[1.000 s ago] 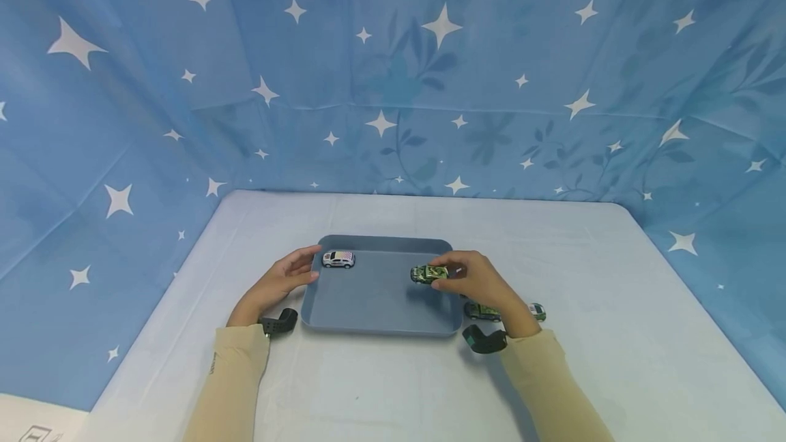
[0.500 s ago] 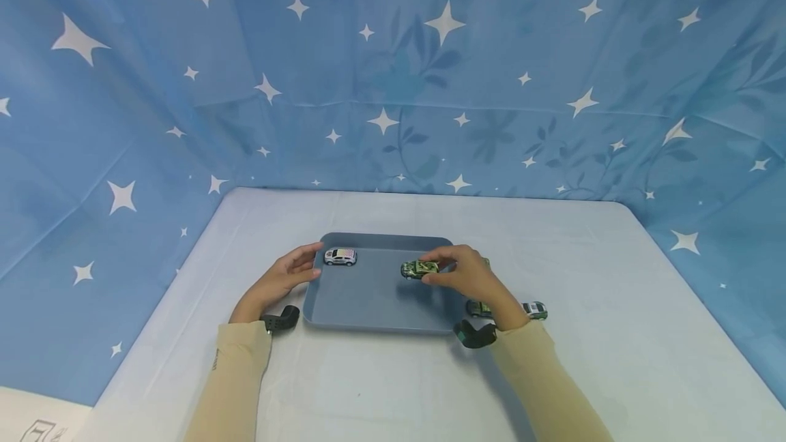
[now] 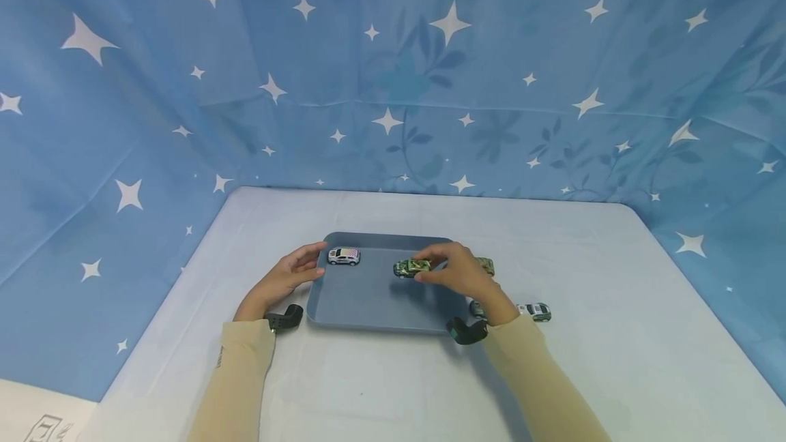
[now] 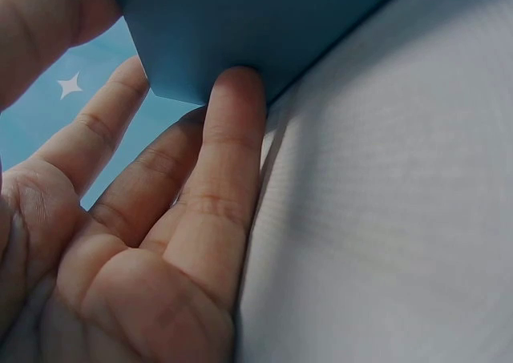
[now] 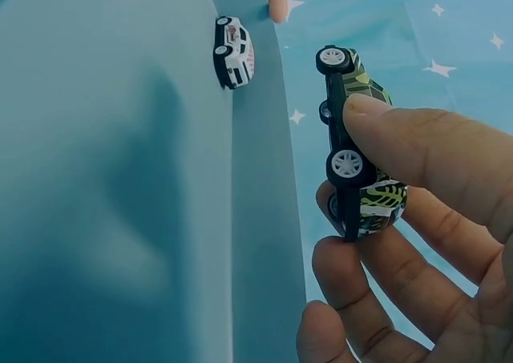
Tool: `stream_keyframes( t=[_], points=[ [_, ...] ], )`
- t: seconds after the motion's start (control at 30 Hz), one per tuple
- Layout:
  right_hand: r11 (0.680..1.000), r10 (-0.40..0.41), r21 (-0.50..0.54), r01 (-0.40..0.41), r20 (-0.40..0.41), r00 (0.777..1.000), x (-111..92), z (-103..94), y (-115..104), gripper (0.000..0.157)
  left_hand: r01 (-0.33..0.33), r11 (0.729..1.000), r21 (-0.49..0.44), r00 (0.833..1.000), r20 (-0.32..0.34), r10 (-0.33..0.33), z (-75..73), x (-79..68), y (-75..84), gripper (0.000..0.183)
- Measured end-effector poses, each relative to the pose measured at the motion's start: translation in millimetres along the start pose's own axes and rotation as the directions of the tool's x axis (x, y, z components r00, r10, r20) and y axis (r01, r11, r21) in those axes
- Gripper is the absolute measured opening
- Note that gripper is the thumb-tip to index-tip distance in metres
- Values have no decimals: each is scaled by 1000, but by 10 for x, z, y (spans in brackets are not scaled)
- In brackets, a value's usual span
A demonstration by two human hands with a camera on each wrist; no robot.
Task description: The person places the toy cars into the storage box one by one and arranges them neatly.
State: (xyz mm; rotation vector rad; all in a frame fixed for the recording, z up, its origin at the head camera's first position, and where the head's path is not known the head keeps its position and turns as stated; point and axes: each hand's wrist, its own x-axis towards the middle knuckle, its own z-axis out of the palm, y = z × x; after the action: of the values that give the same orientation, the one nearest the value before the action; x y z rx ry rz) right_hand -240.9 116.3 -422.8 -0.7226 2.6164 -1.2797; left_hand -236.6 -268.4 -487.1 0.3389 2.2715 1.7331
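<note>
In the head view my right hand (image 3: 457, 270) pinches a green camouflage toy car (image 3: 411, 268) over the middle of a blue-grey tray (image 3: 374, 327). The right wrist view shows the thumb on the side of this camouflage toy car (image 5: 349, 139), its wheels turned towards the tray. A white toy car (image 3: 344, 256) stands inside the tray at its far left corner. My left hand (image 3: 285, 278) rests against the tray's left side. Its fingers touch the outer wall of the tray (image 4: 216, 34) in the left wrist view, and they look mostly straight.
Right of the tray, a green camouflage car (image 3: 485, 265) shows behind the right hand. Another car (image 3: 476, 309) is mostly hidden by the right wrist, and a white-and-green car (image 3: 535, 312) lies beyond it. A blue star-patterned curtain (image 3: 393, 74) hangs behind the white table (image 3: 381, 387).
My right hand has moved left over the tray with the camouflage toy car, uncovering another camouflage car behind it. The left hand stays at the tray's left side. The head view has shifted slightly.
</note>
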Motion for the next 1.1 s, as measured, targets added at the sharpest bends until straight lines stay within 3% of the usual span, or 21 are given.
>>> stream_keyframes(
  t=[0.53,1.1],
  points=[
    [999,-34,19,34,2,999,189,136,-37,30,-1,1000,-1,1000,-6,1,5,6,14,70],
    [1000,22,12,-22,24,999,338,237,-94,30,4,1000,-12,1000,-6,-4,2,0,15,69]
  ],
)
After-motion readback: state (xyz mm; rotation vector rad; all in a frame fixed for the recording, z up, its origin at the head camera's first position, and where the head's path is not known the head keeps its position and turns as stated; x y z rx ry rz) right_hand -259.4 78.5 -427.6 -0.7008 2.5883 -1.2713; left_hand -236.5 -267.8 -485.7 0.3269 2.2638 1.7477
